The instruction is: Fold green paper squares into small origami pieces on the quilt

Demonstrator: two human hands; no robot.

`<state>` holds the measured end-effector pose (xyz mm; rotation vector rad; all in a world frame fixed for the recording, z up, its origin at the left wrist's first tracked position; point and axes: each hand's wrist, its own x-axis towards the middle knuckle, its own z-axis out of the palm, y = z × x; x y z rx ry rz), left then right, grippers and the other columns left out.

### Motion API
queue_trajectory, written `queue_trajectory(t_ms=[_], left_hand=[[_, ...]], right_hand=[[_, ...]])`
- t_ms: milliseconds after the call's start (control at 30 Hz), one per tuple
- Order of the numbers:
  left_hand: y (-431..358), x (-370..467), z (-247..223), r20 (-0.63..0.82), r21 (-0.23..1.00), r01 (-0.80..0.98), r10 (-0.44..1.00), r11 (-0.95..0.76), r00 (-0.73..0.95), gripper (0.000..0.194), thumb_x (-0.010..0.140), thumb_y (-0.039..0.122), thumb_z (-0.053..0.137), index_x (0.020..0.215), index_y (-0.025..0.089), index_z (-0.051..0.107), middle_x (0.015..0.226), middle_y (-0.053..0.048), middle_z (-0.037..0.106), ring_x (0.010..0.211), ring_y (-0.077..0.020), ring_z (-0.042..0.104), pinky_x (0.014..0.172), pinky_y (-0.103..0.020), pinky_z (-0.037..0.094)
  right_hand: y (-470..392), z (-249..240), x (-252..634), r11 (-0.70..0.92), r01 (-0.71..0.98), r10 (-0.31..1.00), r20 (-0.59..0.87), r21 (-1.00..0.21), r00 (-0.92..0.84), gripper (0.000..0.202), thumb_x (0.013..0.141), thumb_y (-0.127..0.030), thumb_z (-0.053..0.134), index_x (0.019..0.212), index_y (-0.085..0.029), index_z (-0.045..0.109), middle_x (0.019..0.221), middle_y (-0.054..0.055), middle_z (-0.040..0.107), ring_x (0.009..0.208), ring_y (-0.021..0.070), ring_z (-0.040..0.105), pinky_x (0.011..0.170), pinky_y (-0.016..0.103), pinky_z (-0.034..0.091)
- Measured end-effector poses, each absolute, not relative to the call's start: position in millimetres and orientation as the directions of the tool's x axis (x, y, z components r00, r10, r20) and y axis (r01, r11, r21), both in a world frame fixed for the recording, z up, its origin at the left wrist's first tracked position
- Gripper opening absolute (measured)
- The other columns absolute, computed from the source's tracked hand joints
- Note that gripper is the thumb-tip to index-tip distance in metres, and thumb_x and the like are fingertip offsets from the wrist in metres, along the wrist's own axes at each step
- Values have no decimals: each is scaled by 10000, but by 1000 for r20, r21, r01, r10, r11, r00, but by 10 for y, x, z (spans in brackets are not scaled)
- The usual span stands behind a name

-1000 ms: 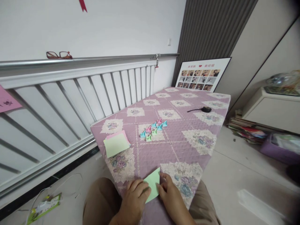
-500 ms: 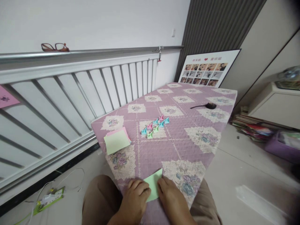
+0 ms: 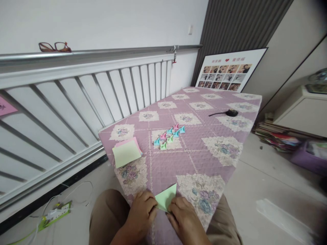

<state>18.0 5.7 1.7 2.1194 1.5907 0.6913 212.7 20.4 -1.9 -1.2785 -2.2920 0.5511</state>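
A light green sheet of paper (image 3: 166, 196) lies at the near end of the table, between my two hands. My left hand (image 3: 143, 211) has its fingers closed on the paper's left corner. On the lower right edge, my right hand (image 3: 184, 215) pinches the same sheet, its fingertips partly hidden. Farther up the cloth stand several small folded paper pieces (image 3: 169, 139) in pink, blue and green. A stack of square coloured paper (image 3: 127, 153), pale green on top, rests near the table's left edge.
A floral purple cloth covers the table (image 3: 178, 163). A black object with a thin tail (image 3: 231, 113) lies toward the far right. Glasses (image 3: 55, 47) sit on the pipe above the white radiator (image 3: 122, 92). A power strip (image 3: 57, 214) is on the floor at left.
The near right corner of the green paper has been folded or lifted, so less of the sheet shows. My right hand's fingers have curled over its lower edge; my left hand shifted slightly left.
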Motion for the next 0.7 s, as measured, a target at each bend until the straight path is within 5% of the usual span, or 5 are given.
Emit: queue_trajectory(t_ms=[333, 700], left_hand=[[128, 152, 72, 66, 573, 816, 997, -78, 49, 148, 825, 221, 536, 718, 199, 635, 799, -25, 601, 827, -204, 542, 778, -360, 371], [224, 168, 126, -71, 542, 839, 997, 47, -10, 162, 807, 248, 562, 660, 192, 601, 773, -12, 588, 819, -191, 530, 751, -319, 336]], right_hand=[[194, -98, 2120, 469, 769, 883, 247, -435, -399, 128, 812, -206, 617, 696, -213, 563, 754, 26, 564, 749, 198, 510, 696, 323, 346], [199, -60, 2089, 403, 801, 913, 257, -442, -317, 124, 822, -251, 613, 708, -229, 570, 753, 8, 567, 755, 208, 524, 687, 326, 306]])
